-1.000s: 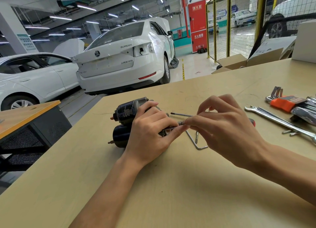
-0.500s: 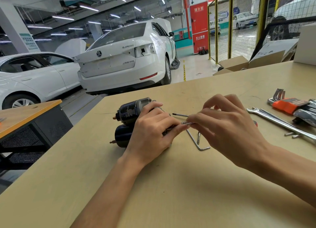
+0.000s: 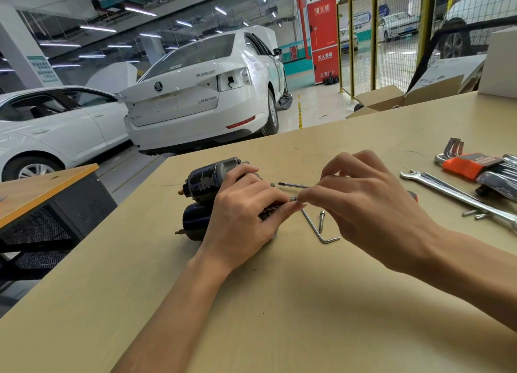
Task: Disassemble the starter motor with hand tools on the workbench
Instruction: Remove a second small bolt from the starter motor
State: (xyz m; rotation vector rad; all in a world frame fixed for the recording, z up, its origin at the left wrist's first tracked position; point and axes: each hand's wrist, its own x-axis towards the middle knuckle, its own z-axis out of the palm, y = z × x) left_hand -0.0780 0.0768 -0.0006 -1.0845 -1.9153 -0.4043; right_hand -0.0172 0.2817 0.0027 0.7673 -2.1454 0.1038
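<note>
Tan smooth workbench (image 3: 279, 302) carries black cylindrical starter motor (image 3: 205, 182), left of centre. Left hand (image 3: 243, 218) grips motor's end; right hand (image 3: 361, 202) pinches long steel bolt (image 3: 292, 199) at it. Bent hex key (image 3: 316, 230), loose short bolt (image 3: 321, 221) lie beside.

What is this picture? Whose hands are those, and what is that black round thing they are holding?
The camera sits on a person's head and looks down, so you see that person's own two hands. They work at a tan wooden workbench. The left hand grips a black, two-barrelled metal starter motor, a car part. The right hand pinches a long thin silver bolt at the motor's end. Beside it lie a bent silver hex key, a small loose bolt, a screwdriver, long silver wrenches and an orange holder of hex keys. White cars stand behind.
</note>
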